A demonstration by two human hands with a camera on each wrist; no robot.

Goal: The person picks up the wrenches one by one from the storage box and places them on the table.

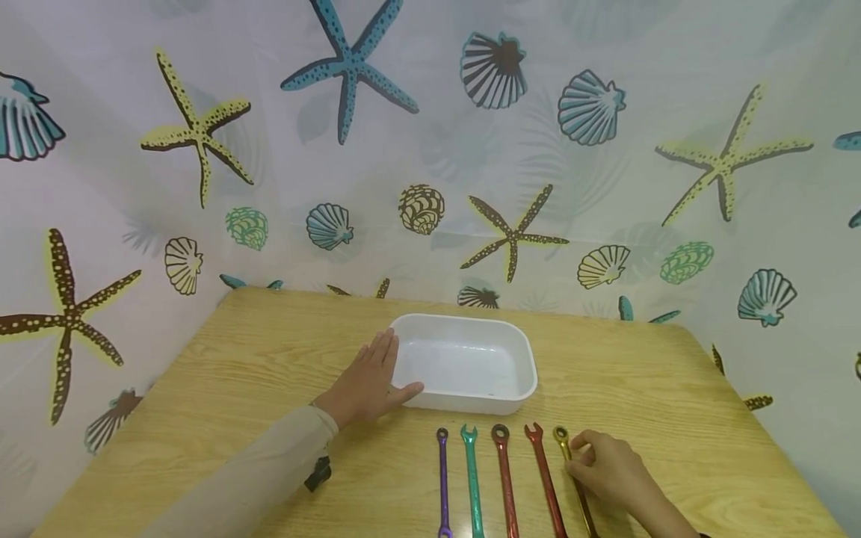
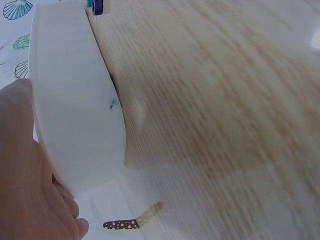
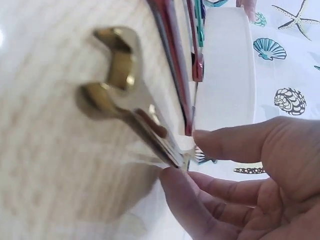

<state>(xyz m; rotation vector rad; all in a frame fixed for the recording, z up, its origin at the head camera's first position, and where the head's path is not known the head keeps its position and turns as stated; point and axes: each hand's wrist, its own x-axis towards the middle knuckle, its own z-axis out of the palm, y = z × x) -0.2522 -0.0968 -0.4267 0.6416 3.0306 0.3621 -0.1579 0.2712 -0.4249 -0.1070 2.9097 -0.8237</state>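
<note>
My left hand (image 1: 364, 382) lies against the left end of a white plastic tray (image 1: 464, 403), fingers straight and thumb along its front rim. In the left wrist view the tray's outer wall (image 2: 75, 100) fills the left side, beside the hand. At the right end of a row of wrenches, my right hand (image 1: 617, 469) pinches a gold combination wrench (image 1: 582, 499) between thumb and fingers, near its ring end. Its open-jaw end (image 3: 120, 65) points toward the camera in the right wrist view.
Left of the gold wrench lie a red open-end wrench (image 1: 548, 478), a red ring-end wrench (image 1: 504, 478), a green wrench (image 1: 473, 478) and a purple wrench (image 1: 443, 478). All are on a wooden table (image 1: 269, 351). A curtain with sea-life prints (image 1: 403, 149) encloses the back and sides.
</note>
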